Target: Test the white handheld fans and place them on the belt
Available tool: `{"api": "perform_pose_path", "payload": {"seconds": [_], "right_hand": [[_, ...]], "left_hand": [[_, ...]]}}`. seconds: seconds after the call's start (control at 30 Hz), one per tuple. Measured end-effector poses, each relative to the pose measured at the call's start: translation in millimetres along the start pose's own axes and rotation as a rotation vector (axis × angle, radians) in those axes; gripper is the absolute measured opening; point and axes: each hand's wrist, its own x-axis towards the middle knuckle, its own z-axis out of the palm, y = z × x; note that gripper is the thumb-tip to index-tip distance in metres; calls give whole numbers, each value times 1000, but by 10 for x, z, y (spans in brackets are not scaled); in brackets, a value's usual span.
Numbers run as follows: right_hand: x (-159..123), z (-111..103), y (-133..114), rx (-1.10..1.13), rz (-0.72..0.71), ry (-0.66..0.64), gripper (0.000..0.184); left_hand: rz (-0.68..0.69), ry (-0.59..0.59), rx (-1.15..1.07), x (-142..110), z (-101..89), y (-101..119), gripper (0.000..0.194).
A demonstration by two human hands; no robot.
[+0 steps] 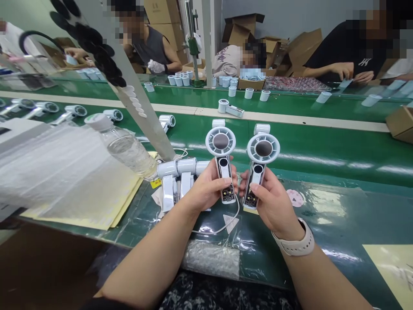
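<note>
My left hand (209,187) is closed round the handle of a white handheld fan (221,142), its thumb lying across the front. A second handheld fan (263,148) stands upright in my right hand (274,202), with the thumb on its handle. Both fans face me side by side, round heads up, and circuit parts show through the lower handles. Left of my left hand, several more white fans (177,168) lie together on the table. A white cable (238,211) curves below my hands.
A water bottle (124,146) leans by plastic bags (74,168) and yellow paper. A slanted post (142,107) rises at left. Fans ride the green conveyor belt (322,137); one fan (230,108) lies on the pale strip. Across it, several people work among white cups (248,93).
</note>
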Motion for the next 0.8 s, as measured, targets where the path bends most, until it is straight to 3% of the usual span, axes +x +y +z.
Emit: {"api": "perform_pose_path", "payload": {"seconds": [0.13, 0.53, 0.7, 0.8], "right_hand": [[2, 9, -4, 36, 36, 20, 24], [14, -7, -1, 42, 74, -5, 28], [19, 19, 42, 74, 128, 53, 24], [11, 28, 41, 76, 130, 15, 24]], "left_hand": [[-4, -20, -25, 7, -19, 5, 59], [4, 47, -10, 23, -14, 10, 50], [21, 168, 22, 57, -23, -20, 40], [23, 123, 26, 40, -8, -7, 44]]}}
